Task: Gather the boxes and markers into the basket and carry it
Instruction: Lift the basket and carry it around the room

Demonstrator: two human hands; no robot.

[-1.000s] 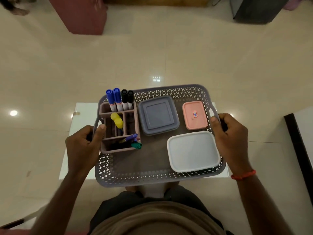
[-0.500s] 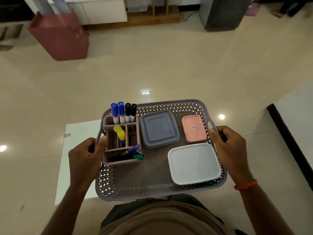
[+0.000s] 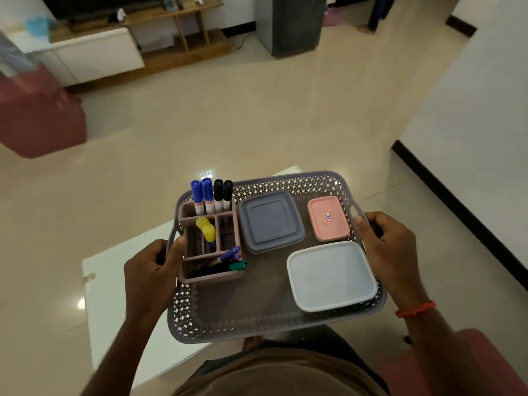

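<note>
Grey basket [image 3: 274, 330] gripped by both hands, now carried farther off white table [image 3: 114, 295]

Illegible sticker [image 3: 328, 216] on pink box [image 3: 328, 218]

Red wristband [image 3: 415, 309], seemingly brown shirt [image 3: 274, 372]

I'm seeing a low white table [image 3: 114, 284] sitting on the glossy beige floor [image 3: 257, 115], ceiling lights glaring off both. A maroon block [image 3: 40, 121] is sitting at far left. A white cabinet [image 3: 97, 54] is standing beside a wooden shelf unit [image 3: 185, 30] along the back wall. A dark grey appliance [image 3: 294, 22] is standing right of that. A black skirting strip [image 3: 457, 212] is running along the white wall at right.
</note>
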